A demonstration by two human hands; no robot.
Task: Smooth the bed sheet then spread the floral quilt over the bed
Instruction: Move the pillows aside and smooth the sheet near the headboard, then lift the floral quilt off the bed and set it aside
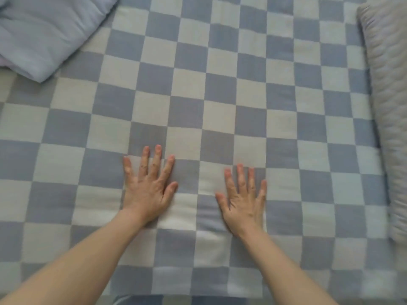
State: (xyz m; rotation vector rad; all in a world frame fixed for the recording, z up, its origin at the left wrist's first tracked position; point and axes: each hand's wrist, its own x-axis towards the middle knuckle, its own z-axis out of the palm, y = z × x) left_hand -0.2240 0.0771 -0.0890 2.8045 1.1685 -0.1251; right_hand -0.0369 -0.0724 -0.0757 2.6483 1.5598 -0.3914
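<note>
Checked cotton, the bed sheet (220, 95) is pressed flat by both released hands — left hand (148, 190), right hand (244, 201) — fingers spread; uneven strokes could drag fresh creases between them.

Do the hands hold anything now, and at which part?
Nothing is held. The left hand and right hand lie flat, fingers spread, on the checkered sheet.

Even, soft, cool-toned light over the bed sheet (220, 84); no glare, only faint shadows beside the hands. Whole frame slightly soft, blur strongest at right and bottom edges. Checker lines bow toward the edges: wide-angle distortion.
</note>
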